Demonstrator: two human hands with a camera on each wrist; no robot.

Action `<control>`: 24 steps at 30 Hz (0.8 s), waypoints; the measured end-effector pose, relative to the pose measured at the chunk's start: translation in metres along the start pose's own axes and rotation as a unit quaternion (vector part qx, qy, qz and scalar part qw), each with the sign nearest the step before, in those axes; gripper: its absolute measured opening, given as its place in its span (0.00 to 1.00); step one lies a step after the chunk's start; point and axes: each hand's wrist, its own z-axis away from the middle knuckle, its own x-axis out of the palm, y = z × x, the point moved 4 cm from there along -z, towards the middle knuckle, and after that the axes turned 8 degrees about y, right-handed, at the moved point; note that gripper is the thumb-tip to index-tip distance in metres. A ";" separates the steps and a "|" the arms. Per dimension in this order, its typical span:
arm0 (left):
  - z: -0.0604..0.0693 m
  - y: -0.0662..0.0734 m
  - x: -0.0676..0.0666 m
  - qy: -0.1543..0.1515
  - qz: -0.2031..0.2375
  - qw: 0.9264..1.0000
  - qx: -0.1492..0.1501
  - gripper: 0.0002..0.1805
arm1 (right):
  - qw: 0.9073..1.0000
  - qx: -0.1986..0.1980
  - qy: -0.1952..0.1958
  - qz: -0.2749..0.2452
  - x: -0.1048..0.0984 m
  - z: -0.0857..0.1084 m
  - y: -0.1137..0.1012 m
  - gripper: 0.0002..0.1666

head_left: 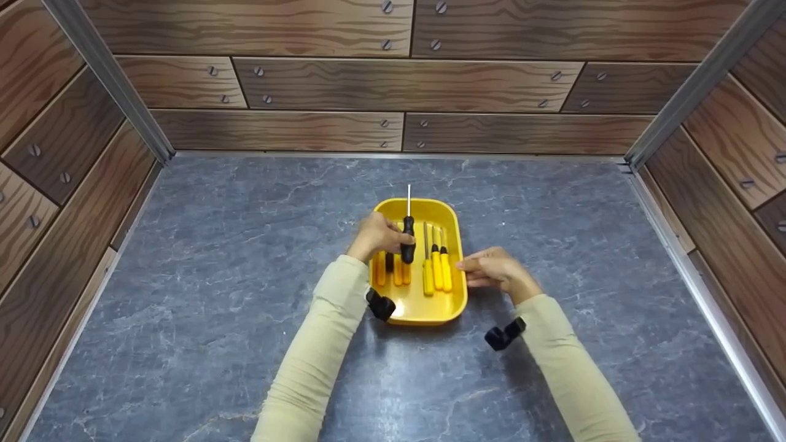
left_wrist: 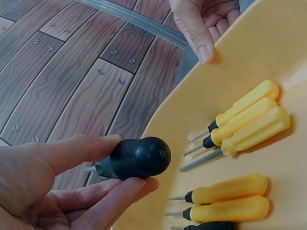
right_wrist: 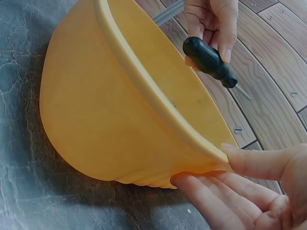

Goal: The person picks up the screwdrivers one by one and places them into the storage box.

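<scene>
My left hand (head_left: 382,236) pinches a black-handled screwdriver (head_left: 408,240) by its handle, above a yellow tub (head_left: 424,312). Its metal shaft points toward the back wall in the head view. On the tub's right rim, my right hand (head_left: 495,269) grips the edge, thumb on top and fingers beneath in the right wrist view. Inside the tub lie several yellow-handled screwdrivers (head_left: 437,270), in a right group and a left group. Another black-handled screwdriver (left_wrist: 211,225) lies among the left group, partly cut off in the left wrist view. My left hand partly hides that group in the head view.
The tub stands on a grey marbled tabletop (head_left: 245,276). Wood-patterned panels (head_left: 344,86) close off the back and both sides, with metal rails (head_left: 706,288) along the edges. A black wrist camera (head_left: 505,334) sits on each sleeve.
</scene>
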 end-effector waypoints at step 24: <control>-0.015 -0.006 0.032 -0.026 -0.067 0.995 -0.065 0.27 | 1.000 -0.001 -0.003 -0.008 -0.001 0.000 0.000 0.26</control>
